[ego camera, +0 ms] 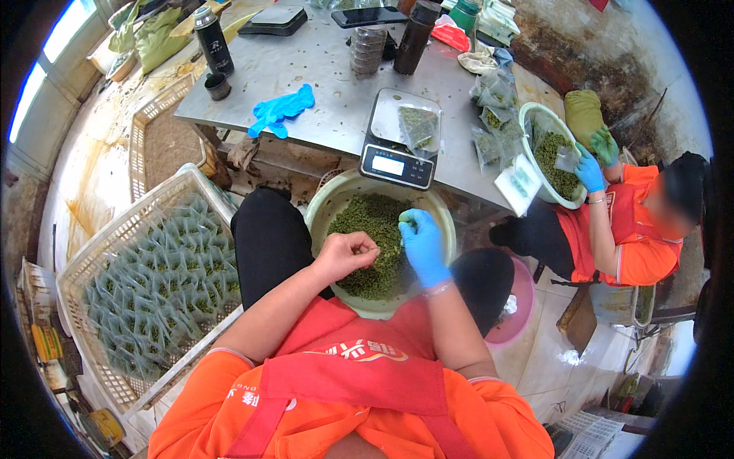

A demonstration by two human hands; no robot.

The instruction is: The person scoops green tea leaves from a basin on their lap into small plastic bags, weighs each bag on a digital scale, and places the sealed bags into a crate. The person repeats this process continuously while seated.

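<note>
A large round pale-green basin [312, 215] between my knees holds a heap of small green buds or peppercorns [367, 224]. My bare left hand [348, 252] is over the heap with thumb and fingertips pinched; whether something small is between them I cannot tell. Across from it, my right hand [423, 244], in a blue glove with green-stained fingertips, is over the basin's right part with fingers curled; its grip is unclear. Just beyond the basin, a digital scale [375, 123] at the table's edge bears a clear plastic bag [417, 127] of the same green material.
A plastic crate [103, 238] of filled bags stands at left. On the metal table [321, 63] lie a blue glove [281, 111], a black flask [213, 43] and filled bags [496, 120]. At right, a co-worker [619, 224] handles a bag over another basin [530, 115]. A pink basin [524, 312] is beside my right knee.
</note>
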